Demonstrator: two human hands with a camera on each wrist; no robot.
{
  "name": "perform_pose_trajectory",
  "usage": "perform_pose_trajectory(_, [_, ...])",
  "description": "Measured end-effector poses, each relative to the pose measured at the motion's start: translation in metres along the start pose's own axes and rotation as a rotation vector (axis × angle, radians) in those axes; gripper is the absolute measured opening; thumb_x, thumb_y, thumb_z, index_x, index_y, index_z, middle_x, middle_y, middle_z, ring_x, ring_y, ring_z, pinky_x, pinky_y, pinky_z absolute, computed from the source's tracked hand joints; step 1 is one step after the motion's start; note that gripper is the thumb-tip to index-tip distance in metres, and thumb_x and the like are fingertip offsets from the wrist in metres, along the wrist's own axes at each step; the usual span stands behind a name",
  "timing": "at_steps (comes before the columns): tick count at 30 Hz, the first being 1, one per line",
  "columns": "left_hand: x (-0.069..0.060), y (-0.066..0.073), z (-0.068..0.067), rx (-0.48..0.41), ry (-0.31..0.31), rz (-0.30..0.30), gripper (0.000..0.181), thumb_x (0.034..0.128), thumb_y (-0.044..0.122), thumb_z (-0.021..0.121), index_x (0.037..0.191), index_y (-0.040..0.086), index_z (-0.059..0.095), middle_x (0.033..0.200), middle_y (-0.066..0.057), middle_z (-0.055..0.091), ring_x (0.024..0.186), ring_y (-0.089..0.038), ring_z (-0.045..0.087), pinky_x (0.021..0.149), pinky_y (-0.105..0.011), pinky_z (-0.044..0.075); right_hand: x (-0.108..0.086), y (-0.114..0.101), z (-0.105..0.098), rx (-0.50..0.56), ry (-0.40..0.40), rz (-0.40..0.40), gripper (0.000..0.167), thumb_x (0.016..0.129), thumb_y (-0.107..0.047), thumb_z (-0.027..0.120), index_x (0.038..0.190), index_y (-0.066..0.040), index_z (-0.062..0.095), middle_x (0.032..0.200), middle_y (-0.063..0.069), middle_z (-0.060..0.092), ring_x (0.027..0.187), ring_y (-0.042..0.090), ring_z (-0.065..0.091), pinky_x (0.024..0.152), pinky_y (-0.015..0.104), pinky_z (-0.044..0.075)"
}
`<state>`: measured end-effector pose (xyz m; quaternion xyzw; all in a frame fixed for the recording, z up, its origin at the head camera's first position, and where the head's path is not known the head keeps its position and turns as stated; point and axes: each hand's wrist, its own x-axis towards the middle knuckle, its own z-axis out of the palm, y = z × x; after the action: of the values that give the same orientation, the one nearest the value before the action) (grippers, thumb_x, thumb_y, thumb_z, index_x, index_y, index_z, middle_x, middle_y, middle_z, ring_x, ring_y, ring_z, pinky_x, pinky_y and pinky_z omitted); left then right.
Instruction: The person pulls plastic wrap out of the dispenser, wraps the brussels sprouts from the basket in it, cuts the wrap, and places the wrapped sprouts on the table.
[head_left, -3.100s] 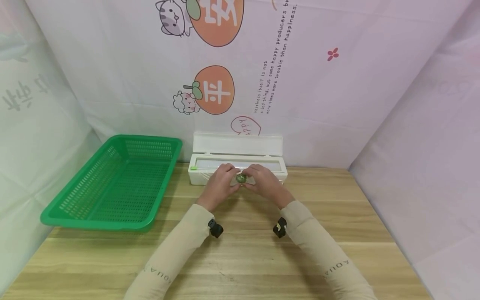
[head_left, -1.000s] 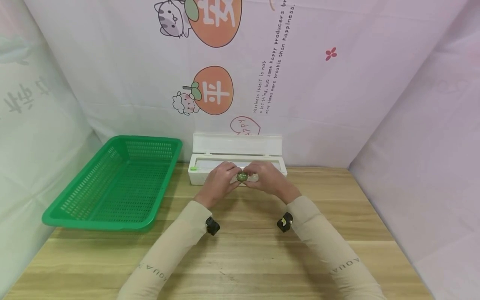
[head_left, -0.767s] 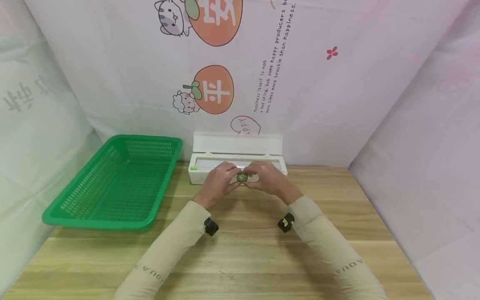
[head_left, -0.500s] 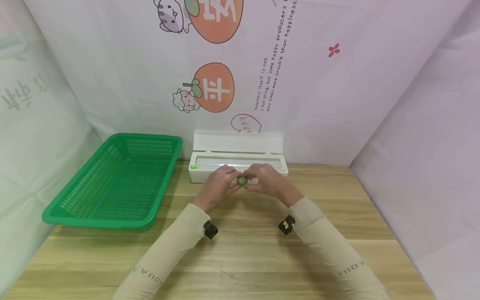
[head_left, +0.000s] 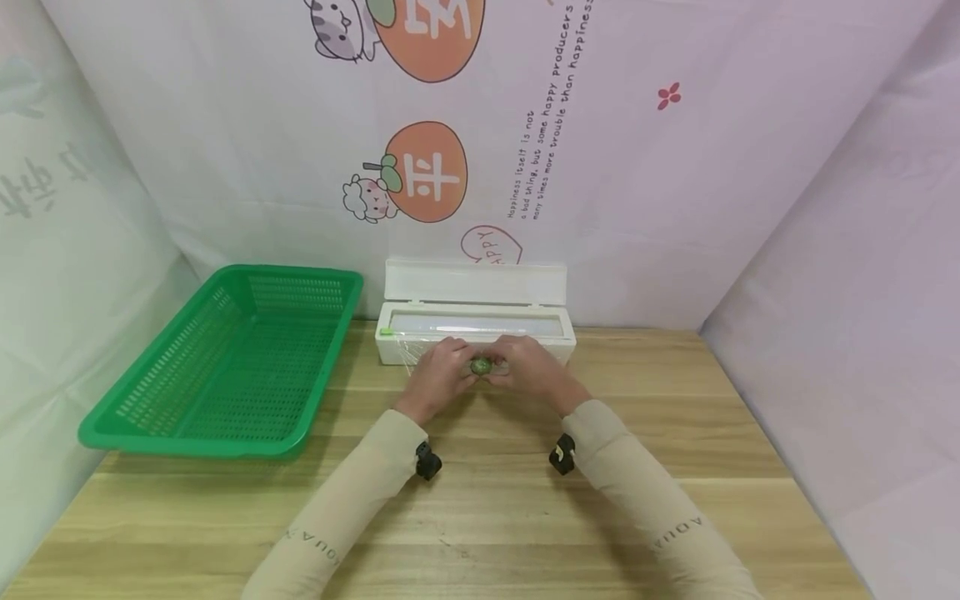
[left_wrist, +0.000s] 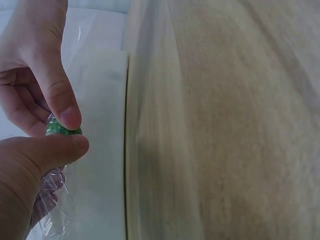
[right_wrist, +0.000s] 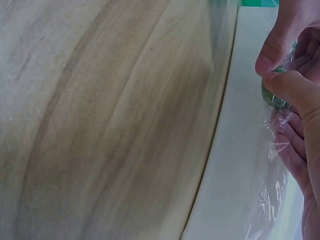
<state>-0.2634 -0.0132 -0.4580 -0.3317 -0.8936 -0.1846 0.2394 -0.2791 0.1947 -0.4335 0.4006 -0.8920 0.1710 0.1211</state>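
A small round green thing (head_left: pixel 482 366), mottled and too small to name, sits between my two hands in front of a white cling film box (head_left: pixel 390 352). Clear cling film (right_wrist: pixel 272 195) lies crinkled around it and stretches over the box's front wall. With thumb and fingertips my left hand (head_left: pixel 438 377) pinches its left side. My right hand (head_left: pixel 531 368) pinches the right side, the thumbs nearly meeting in the left wrist view. Most of the green thing (left_wrist: pixel 61 127) is hidden behind the thumbs there. The box's lid (head_left: pixel 474 284) stands raised at the back.
A green plastic basket (head_left: pixel 330 367) with slotted walls stands on the wooden table (head_left: pixel 480 517) at the left. A bright green slider (head_left: pixel 387 332) sits at the box's left end. Printed white cloth (head_left: pixel 615 208) hangs close behind the box.
Both hands have come slightly lower and toward the person with the green thing, the wrists drawing a little closer together. Film now shows stretched over the box front left of the left hand.
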Motion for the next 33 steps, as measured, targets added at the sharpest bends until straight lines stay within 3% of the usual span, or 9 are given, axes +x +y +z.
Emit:
perform_pose_trajectory(5, [-0.001,-0.001,0.007,-0.034,0.006,-0.006,0.04,0.0822,0.01,0.09,0.12,0.013,0.078,0.112,-0.008,0.08,0.103,-0.027,0.075,0.094,-0.041,0.064,-0.003,0.001,0.007,-0.018,0.018,0.001,0.042,0.085,-0.011,0.088,0.125,-0.01,0.075,0.106,0.006,0.08,0.095,0.018,0.077,0.089,0.031,0.065])
perform_pose_trajectory(9, [-0.004,-0.003,0.015,-0.046,-0.018,-0.007,0.026,0.0866,0.007,0.085,0.111,0.014,0.082,0.104,-0.007,0.081,0.099,-0.026,0.076,0.089,-0.04,0.064,-0.007,-0.001,0.018,-0.007,0.006,-0.012,0.038,0.091,-0.008,0.081,0.127,-0.015,0.075,0.116,0.002,0.08,0.105,0.017,0.076,0.095,0.03,0.063])
perform_pose_trajectory(15, [-0.005,-0.002,0.017,-0.057,-0.076,-0.053,0.013,0.0835,0.004,0.085,0.095,0.007,0.08,0.091,-0.008,0.078,0.09,-0.027,0.074,0.082,-0.041,0.064,-0.01,-0.002,0.024,0.02,0.012,-0.005,0.024,0.091,-0.004,0.078,0.115,-0.009,0.079,0.112,0.005,0.081,0.105,0.02,0.078,0.093,0.031,0.064])
perform_pose_trajectory(21, [-0.002,0.002,0.002,-0.175,-0.182,-0.137,0.019,0.0857,0.005,0.085,0.104,0.004,0.081,0.103,-0.012,0.081,0.096,-0.029,0.075,0.091,-0.043,0.064,-0.011,-0.002,0.018,0.113,-0.033,0.051,0.031,0.092,-0.002,0.078,0.122,-0.008,0.077,0.12,0.007,0.079,0.112,0.022,0.076,0.098,0.032,0.063])
perform_pose_trajectory(24, [-0.001,0.002,-0.01,-0.215,-0.191,-0.165,0.023,0.0869,0.004,0.084,0.109,0.003,0.08,0.11,-0.013,0.08,0.102,-0.03,0.076,0.095,-0.044,0.063,-0.01,-0.003,0.014,0.128,-0.052,0.065,0.033,0.092,-0.005,0.08,0.125,-0.007,0.075,0.123,0.009,0.078,0.114,0.024,0.076,0.1,0.033,0.063])
perform_pose_trajectory(27, [0.0,0.001,-0.024,-0.213,-0.166,-0.18,0.025,0.0889,0.006,0.082,0.113,0.001,0.078,0.112,-0.015,0.079,0.106,-0.031,0.075,0.097,-0.045,0.062,-0.009,-0.004,0.007,0.113,-0.054,0.067,0.031,0.091,-0.009,0.082,0.121,-0.004,0.075,0.12,0.012,0.078,0.11,0.027,0.076,0.099,0.037,0.063])
perform_pose_trajectory(33, [-0.003,-0.015,-0.051,-0.152,-0.04,-0.18,0.035,0.0869,0.013,0.086,0.117,-0.001,0.076,0.118,-0.017,0.078,0.114,-0.034,0.072,0.105,-0.047,0.059,-0.006,-0.008,-0.008,0.03,-0.034,0.037,0.036,0.091,-0.015,0.083,0.123,0.0,0.073,0.119,0.016,0.078,0.11,0.03,0.076,0.101,0.041,0.062])
